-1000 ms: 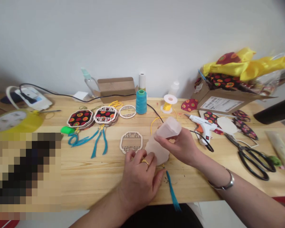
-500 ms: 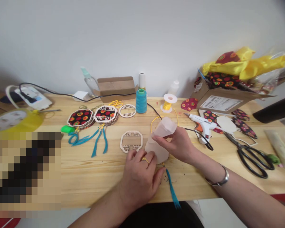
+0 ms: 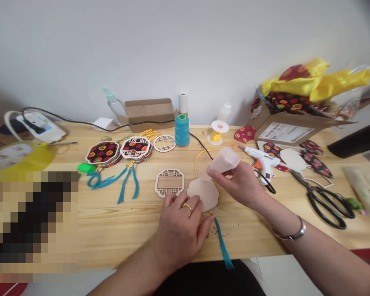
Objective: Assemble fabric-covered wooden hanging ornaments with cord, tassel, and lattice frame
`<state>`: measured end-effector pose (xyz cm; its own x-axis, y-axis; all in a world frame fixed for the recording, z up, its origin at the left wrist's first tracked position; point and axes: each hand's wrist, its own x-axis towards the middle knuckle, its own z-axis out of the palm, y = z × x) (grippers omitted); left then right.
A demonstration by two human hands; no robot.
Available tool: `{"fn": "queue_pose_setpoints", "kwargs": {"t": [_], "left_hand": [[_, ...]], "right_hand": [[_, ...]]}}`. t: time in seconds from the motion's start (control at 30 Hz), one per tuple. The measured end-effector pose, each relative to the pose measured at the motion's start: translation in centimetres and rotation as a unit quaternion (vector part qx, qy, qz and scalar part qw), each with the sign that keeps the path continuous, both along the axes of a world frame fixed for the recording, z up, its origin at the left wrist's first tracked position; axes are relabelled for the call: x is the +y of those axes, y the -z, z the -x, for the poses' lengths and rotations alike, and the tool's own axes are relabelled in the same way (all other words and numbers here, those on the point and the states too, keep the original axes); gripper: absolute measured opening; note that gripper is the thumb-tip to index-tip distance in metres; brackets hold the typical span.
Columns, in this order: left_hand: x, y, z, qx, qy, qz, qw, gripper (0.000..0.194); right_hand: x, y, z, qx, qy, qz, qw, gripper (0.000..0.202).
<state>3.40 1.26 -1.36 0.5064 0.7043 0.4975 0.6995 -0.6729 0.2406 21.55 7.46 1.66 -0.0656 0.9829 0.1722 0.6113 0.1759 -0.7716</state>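
A cream-white panel (image 3: 205, 196) with a scalloped outline lies on the table, a yellow cord at its top and a blue tassel (image 3: 223, 244) below it. My left hand (image 3: 181, 224) rests over the panel's lower left, fingers bent and holding it down on the wood. Above the panel's upper right, my right hand (image 3: 242, 185) pinches a curled, translucent white backing sheet (image 3: 224, 162). The sheet's lower end is close to the panel's top edge; I cannot tell whether they still touch. Left of the panel lies a wooden lattice frame (image 3: 169, 194).
Patterned pendants (image 3: 135, 148) with blue tassels lie at the left. A blue thread cone (image 3: 182, 130) and a yellow cord spool (image 3: 216, 135) stand behind. At the right are a glue gun (image 3: 263, 158), black-handled scissors (image 3: 323, 203) and a cardboard box (image 3: 283, 129) of fabric.
My right hand has moved right and slightly up with the backing sheet, uncovering most of the panel's upper face. My left hand stays on the panel.
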Motion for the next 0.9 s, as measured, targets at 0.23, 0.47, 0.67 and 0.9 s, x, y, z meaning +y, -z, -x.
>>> {"fn": "queue_pose_setpoints", "kwargs": {"t": [0.23, 0.47, 0.67, 0.9], "left_hand": [[0.0, 0.0, -0.1, 0.006, -0.006, 0.004, 1.000, 0.024], [-0.1, -0.1, 0.0, 0.006, -0.005, 0.010, 1.000, 0.024], [-0.1, -0.1, 0.0, 0.012, -0.007, 0.009, 1.000, 0.024], [-0.2, 0.1, 0.0, 0.021, -0.009, 0.008, 1.000, 0.025]], "right_hand": [[-0.4, 0.9, -1.3, 0.030, 0.009, -0.003, 0.999, 0.023], [-1.3, 0.2, -2.1, 0.001, 0.006, -0.024, 1.000, 0.021], [-2.3, 0.3, -2.7, -0.007, -0.003, -0.026, 1.000, 0.021], [-4.0, 0.1, -3.0, -0.046, -0.012, -0.067, 0.997, 0.017]]}}
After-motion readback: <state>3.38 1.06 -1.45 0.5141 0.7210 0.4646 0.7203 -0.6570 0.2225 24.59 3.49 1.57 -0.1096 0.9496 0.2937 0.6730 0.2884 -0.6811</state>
